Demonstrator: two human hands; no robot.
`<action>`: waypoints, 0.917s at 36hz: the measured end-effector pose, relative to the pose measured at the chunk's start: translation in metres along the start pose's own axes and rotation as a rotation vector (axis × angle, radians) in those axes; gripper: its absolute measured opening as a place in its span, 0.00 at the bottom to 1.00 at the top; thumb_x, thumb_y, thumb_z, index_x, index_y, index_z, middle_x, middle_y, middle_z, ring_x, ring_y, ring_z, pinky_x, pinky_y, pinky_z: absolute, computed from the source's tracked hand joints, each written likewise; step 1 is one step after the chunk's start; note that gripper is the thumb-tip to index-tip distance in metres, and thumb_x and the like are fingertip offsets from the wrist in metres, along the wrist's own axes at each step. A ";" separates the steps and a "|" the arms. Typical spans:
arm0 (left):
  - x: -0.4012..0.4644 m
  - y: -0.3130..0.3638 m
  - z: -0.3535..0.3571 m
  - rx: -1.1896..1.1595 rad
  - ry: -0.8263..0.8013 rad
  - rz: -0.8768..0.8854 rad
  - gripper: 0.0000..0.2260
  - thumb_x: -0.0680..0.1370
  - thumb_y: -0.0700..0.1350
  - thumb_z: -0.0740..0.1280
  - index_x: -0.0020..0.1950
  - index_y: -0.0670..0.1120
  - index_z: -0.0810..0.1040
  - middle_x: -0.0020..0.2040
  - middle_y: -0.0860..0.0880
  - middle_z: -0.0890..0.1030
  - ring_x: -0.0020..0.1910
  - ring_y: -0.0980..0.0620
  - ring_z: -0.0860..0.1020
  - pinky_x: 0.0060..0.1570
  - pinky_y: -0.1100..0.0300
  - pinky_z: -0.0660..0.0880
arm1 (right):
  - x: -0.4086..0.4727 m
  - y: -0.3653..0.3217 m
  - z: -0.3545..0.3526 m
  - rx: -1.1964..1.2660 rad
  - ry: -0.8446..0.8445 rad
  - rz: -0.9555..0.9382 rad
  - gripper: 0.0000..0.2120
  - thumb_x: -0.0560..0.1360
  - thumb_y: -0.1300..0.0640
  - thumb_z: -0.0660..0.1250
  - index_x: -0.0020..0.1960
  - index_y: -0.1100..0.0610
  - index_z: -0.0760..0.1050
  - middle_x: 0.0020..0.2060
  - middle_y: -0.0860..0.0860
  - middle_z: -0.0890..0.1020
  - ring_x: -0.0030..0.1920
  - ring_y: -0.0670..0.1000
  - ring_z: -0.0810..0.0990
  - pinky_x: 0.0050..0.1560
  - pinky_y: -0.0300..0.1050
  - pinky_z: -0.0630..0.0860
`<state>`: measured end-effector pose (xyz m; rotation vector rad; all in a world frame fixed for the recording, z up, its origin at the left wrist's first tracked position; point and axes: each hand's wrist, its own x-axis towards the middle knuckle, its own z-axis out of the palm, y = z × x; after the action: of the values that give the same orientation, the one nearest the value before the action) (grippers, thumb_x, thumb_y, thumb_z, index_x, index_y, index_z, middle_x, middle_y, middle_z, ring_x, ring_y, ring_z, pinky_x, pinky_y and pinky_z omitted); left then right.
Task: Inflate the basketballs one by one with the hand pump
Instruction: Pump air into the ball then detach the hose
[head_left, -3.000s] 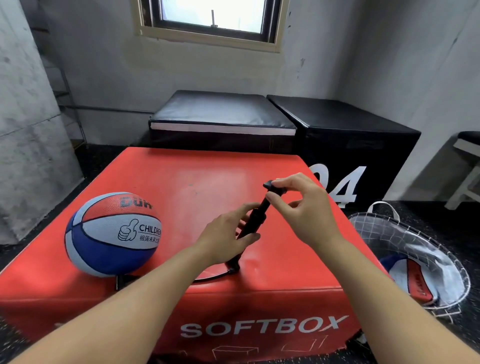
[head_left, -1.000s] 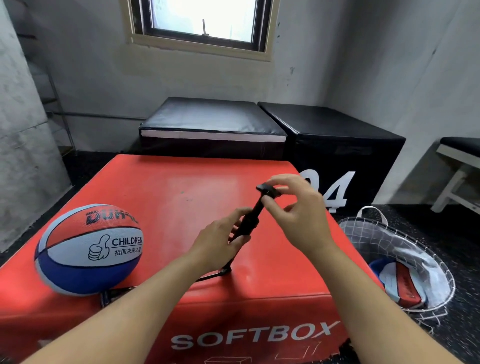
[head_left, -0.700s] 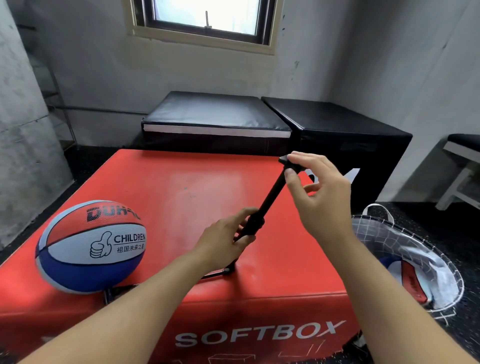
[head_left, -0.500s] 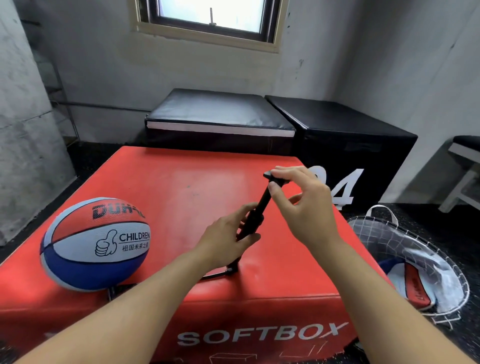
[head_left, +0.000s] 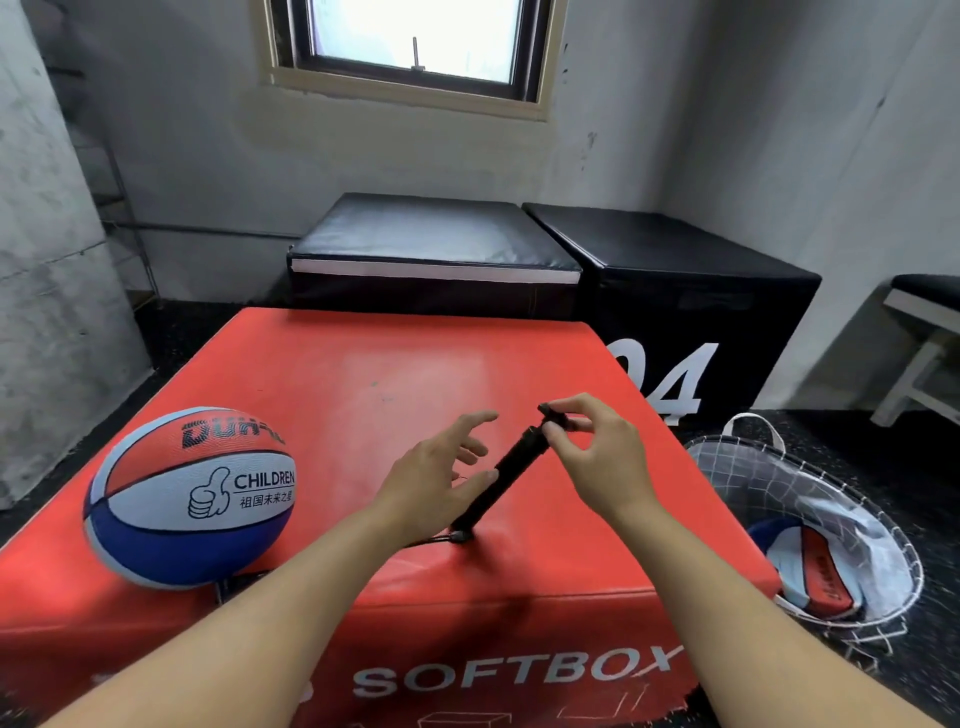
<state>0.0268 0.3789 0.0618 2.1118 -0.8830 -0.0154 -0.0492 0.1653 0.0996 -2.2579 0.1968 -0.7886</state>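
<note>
— Grey concrete walls, window (head_left: 415, 39) up high, black padded boxes (head_left: 545, 260) at the far side. Nearer?

— Red soft box (head_left: 363, 374) marked SOFTBOX, filling the middle.

— On it?

— Red, white and blue basketball (head_left: 189, 496) at the near left, marked CHILDREN. Black hand pump (head_left: 501, 475) right of centre, tilted, lower end planted on the red top, handle end up and to the right. Thin black hose (head_left: 431, 543) running from the pump's foot toward the ball.

— Hands?

— Right hand (head_left: 597, 457) pinching the pump's handle between thumb and fingertips. Left hand (head_left: 441, 473) spread loose, fingers apart; thumb just beside the barrel, touching or not impossible to tell.

— Elsewhere?

— Wire basket (head_left: 810, 519) on the floor at the right, another ball (head_left: 810, 566) lying inside with some pale fabric. White bench (head_left: 919, 332) at the far right edge.
</note>
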 end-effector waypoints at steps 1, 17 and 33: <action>-0.001 -0.001 -0.002 0.012 0.009 0.007 0.28 0.80 0.51 0.72 0.76 0.69 0.64 0.58 0.61 0.80 0.58 0.60 0.80 0.58 0.51 0.81 | 0.001 0.007 -0.002 -0.008 -0.009 0.046 0.07 0.78 0.56 0.73 0.53 0.45 0.81 0.49 0.39 0.85 0.52 0.42 0.84 0.53 0.51 0.80; -0.057 -0.007 -0.066 0.286 0.152 0.057 0.27 0.80 0.52 0.71 0.77 0.63 0.67 0.62 0.58 0.79 0.64 0.53 0.75 0.62 0.46 0.77 | 0.001 0.011 0.015 -0.338 -0.370 0.135 0.24 0.79 0.48 0.74 0.72 0.50 0.74 0.69 0.53 0.78 0.68 0.56 0.78 0.66 0.53 0.75; -0.123 -0.035 -0.144 0.715 0.408 -0.232 0.32 0.71 0.70 0.63 0.70 0.54 0.78 0.64 0.53 0.79 0.67 0.48 0.74 0.67 0.48 0.64 | -0.055 -0.111 0.127 0.111 -0.784 -0.163 0.31 0.75 0.41 0.76 0.75 0.41 0.72 0.71 0.42 0.76 0.68 0.45 0.76 0.68 0.48 0.75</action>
<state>-0.0025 0.5657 0.0975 2.7192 -0.4161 0.6766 -0.0282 0.3397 0.0789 -2.3167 -0.3928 0.0508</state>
